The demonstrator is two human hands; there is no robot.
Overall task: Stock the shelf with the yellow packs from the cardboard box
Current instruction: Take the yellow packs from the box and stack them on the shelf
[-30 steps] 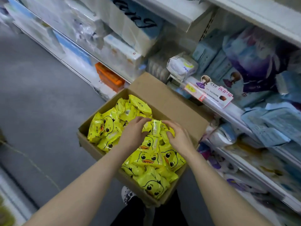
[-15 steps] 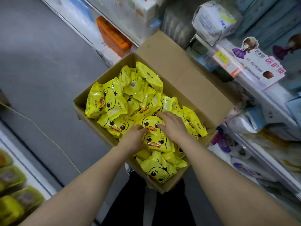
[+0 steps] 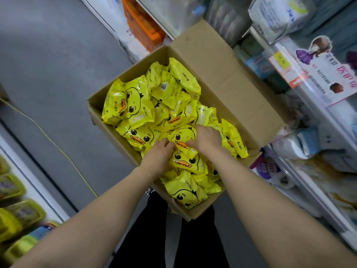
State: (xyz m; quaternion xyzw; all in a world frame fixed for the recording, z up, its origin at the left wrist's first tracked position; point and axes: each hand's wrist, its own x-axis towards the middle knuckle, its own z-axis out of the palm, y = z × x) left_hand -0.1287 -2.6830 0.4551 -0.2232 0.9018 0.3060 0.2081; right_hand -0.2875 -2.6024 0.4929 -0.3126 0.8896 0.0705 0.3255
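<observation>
Stocking: early | left hand [image 3: 160, 152] and right hand [image 3: 207, 137] are each clamping their grip on one yellow pack [image 3: 182, 136] | cardboard box [image 3: 212, 60] is sitting heaped full | shelf [image 3: 336, 118] is awaiting nearly everything.

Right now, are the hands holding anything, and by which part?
One yellow pack, lying in the cardboard box: left hand pinches its left edge, right hand grips its right edge.

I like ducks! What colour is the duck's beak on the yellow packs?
Orange. The head view shows it best, on the yellow pack in the cardboard box.
</observation>
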